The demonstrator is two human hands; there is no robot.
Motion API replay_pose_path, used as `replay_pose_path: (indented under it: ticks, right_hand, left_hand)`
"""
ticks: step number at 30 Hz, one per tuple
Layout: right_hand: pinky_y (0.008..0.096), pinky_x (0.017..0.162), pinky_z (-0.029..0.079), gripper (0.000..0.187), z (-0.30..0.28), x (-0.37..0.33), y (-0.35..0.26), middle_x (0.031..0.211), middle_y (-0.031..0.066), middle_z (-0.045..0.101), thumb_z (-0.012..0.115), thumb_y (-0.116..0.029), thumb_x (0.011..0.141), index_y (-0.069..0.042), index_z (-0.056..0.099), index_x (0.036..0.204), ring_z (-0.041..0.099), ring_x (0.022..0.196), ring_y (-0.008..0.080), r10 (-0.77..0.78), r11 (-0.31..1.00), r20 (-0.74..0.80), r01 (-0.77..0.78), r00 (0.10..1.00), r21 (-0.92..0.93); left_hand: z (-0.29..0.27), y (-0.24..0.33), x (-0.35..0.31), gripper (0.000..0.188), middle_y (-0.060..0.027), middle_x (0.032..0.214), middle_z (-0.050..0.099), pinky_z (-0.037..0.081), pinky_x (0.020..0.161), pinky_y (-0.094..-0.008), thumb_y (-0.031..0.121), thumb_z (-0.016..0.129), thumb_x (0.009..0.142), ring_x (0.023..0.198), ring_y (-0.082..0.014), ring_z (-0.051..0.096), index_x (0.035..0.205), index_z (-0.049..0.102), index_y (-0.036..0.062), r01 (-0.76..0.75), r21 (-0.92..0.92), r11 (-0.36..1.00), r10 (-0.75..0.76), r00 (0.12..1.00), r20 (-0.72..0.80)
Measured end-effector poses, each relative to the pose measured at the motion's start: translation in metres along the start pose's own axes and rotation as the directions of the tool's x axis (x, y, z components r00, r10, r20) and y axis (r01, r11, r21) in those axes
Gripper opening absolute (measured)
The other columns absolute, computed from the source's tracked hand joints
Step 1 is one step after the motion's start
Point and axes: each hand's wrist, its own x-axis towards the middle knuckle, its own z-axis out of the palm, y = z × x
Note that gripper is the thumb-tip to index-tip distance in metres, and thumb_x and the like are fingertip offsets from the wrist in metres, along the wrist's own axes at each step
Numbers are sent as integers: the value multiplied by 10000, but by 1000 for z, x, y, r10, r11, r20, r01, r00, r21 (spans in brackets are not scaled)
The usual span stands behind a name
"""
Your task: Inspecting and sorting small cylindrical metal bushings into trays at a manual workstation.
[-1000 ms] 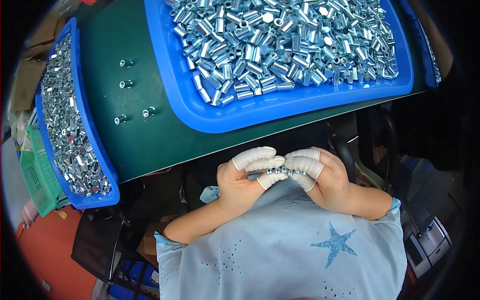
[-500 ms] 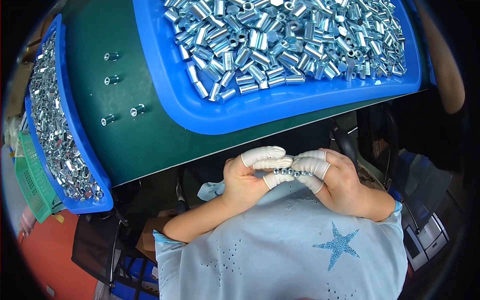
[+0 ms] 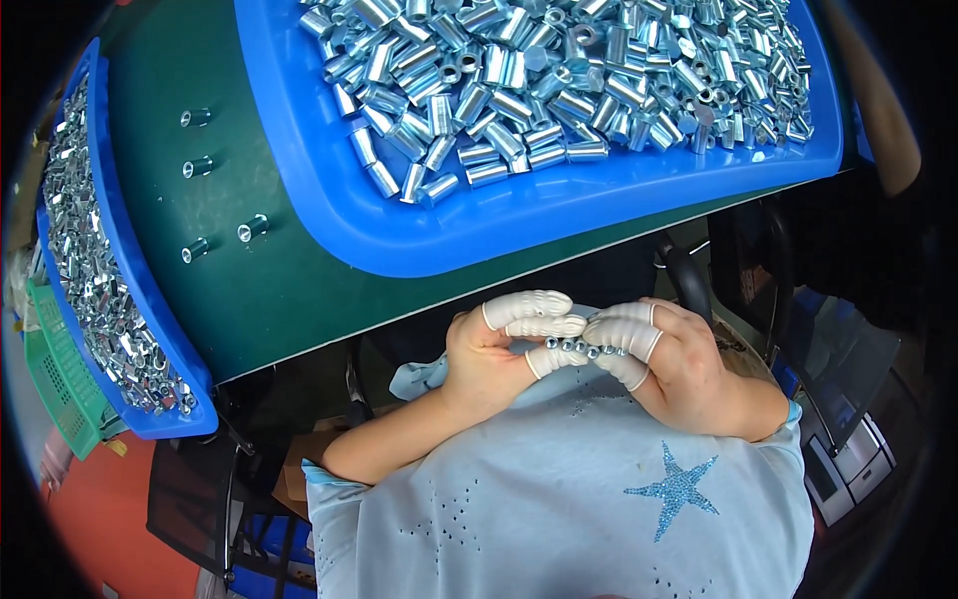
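Observation:
In front of my chest, a row of several small metal rivet nuts [image 3: 580,346] is pinched between the fingers of both hands, round ends showing. My left hand [image 3: 489,357] closes on the left part of the row, thumb below and fingers above. My right hand [image 3: 671,359] grips the right part the same way, and the fingertips of the two hands meet. White finger cots cover several fingertips and hide most of the nuts' bodies. Four-sided views of them are not visible. Beyond my hands, a large blue tray [image 3: 419,262] holds a heap of shiny rivet nuts.
Several loose rivet nuts, one of them a nut [image 3: 253,228] nearest the tray, lie on the green tabletop [image 3: 289,309]. At the left stands a narrower blue bin [image 3: 190,344] full of metal parts, with a green basket [image 3: 60,369] beside it. Another person's arm [image 3: 883,120] shows at far right.
The table, tray and bin have shifted slightly left in the view. Both hands keep nearly the same place and grip, with the nuts turned or shifted a little.

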Motion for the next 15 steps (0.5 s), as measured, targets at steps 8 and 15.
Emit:
replay_pose_path:
  ticks: [8, 15]
  right_hand:
    - [329, 664, 493, 217, 1, -2, 4, 866, 134, 611, 658, -27, 711, 11, 590, 914, 615, 771, 283, 21, 1000, 14, -21, 1000, 11]
    - [334, 670, 501, 218, 3, -4, 6, 868, 133, 616, 669, -40, 709, 6, 600, 911, 619, 782, 280, 41, 998, -9, -40, 999, 38]
  left_hand:
    - [-1, -2, 0, 333, -112, 1030, 595, 510, 759, -266, -18, 778, 604, 873, -170, 618, 907, 642, -16, -59, 163, 985, 59, 998, 3]
    - [1, -3, 0, 335, -110, 1018, 604, 511, 739, -257, -4, 786, 601, 851, -162, 619, 905, 646, -19, -48, 163, 985, 54, 998, -34]
